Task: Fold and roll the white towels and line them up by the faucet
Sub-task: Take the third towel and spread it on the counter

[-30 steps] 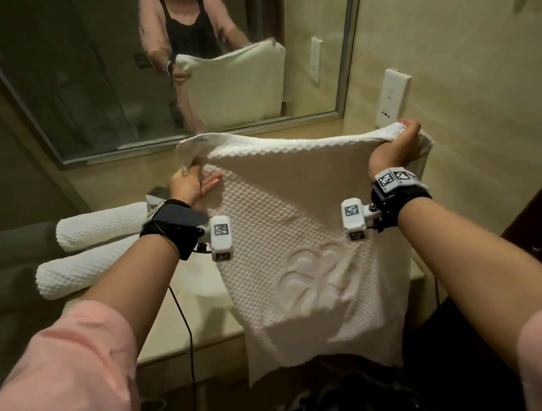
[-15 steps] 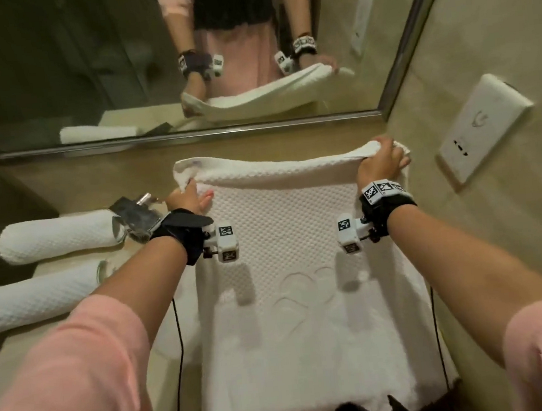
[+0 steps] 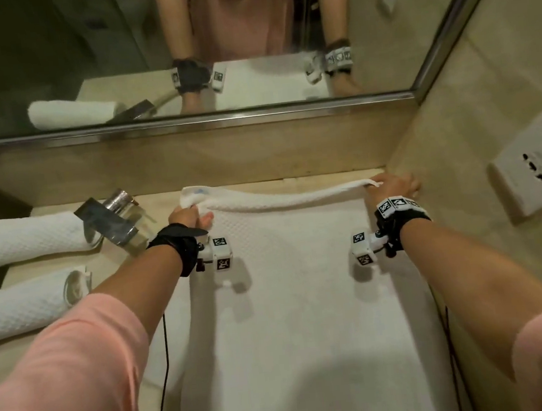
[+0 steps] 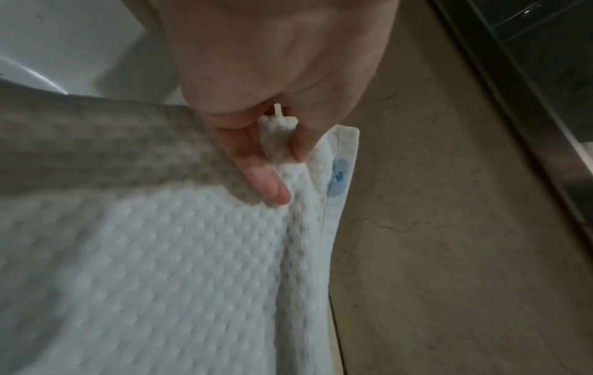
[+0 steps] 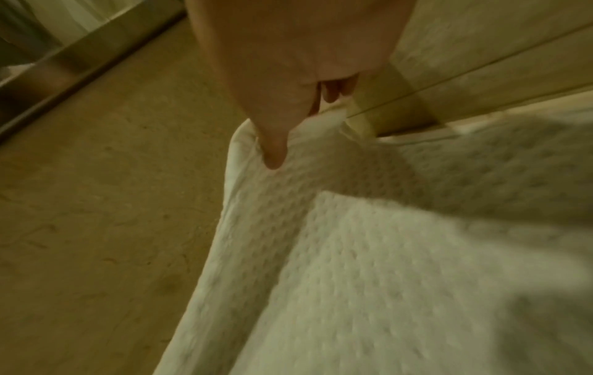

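The towel (image 3: 291, 296) lay flat on the counter (image 3: 151, 216), far edge near the back wall. The left hand (image 3: 187, 214) and right hand (image 3: 392, 185) each pinched a far corner. Two rolled towels (image 3: 24, 239) lay beside the faucet (image 3: 109, 221); the sink, apparently under the towel, was hidden.

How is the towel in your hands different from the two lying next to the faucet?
The flat towel lies spread open on the counter; the rolled towels are tight cylinders. The left hand and right hand pinch its far corners; nothing touches the rolls beside the faucet. All share white, bumpy weave.
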